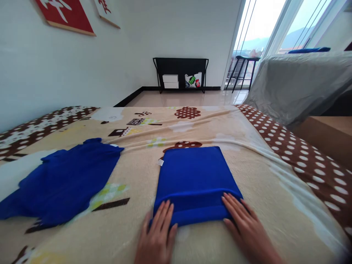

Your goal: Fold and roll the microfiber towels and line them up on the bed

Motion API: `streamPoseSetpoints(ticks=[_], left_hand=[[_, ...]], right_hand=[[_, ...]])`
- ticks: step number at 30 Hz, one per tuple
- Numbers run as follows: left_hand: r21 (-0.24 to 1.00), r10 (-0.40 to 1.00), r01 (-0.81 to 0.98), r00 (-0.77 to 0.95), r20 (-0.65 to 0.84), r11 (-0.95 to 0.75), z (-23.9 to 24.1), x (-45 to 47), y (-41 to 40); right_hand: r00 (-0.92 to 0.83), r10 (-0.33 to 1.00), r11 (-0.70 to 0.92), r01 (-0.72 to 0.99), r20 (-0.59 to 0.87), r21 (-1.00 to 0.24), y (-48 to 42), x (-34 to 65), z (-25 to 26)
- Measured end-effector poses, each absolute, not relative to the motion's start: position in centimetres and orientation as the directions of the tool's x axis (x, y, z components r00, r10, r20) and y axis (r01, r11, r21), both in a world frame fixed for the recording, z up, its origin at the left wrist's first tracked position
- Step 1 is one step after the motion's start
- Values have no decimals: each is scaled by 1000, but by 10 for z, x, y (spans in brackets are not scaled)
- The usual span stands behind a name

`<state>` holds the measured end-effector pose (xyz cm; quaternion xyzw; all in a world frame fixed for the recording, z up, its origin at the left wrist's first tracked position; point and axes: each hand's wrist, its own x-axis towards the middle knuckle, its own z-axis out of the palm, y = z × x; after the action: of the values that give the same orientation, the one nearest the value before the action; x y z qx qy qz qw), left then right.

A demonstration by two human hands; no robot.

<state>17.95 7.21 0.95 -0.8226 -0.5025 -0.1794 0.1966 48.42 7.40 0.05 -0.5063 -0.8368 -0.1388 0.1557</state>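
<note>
A blue cloth point(192, 168) lies flat on the bed, folded into a rectangle, with a small white tag point(160, 162) sticking out at its left edge. Its near edge is turned up in a narrow fold point(198, 216). My left hand point(159, 231) rests on the near left corner, fingers stretched out over the fold. On the near right corner lies my right hand point(247, 227), its fingers also extended and its thumb apart, by the near edge. Off to the left, a second blue cloth point(68, 179) is spread out, rumpled and unfolded.
Beneath everything is a cream patterned blanket point(132, 234) with brown polka-dot borders point(310, 161). Beyond the bed stand a low black rack point(180, 66) and a black stool point(243, 68). Right of the bed is furniture under a grey sheet point(297, 80), with a blue item point(309, 50) on top.
</note>
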Motion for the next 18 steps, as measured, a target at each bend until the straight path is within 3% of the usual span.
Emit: streamPoseSetpoints(ticks=[4,10,14,18], left_hand=[[-123,776,943,326,539,-311,10,171,67],[-186,653,823,544,527,-536,17,237,83],[-144,796,912,406,448,-384,10,205,85],[-96,884,973,229,407,-208,4,158,76]], right_hand=[[-309,834,337,941,458,21,71,497,0],[-440,799,506,860,409,-63,81,417,19],[-403,860,456,883,312,-117,90,448,7],[-286,912,323,942,295,-88,90,513,-7]])
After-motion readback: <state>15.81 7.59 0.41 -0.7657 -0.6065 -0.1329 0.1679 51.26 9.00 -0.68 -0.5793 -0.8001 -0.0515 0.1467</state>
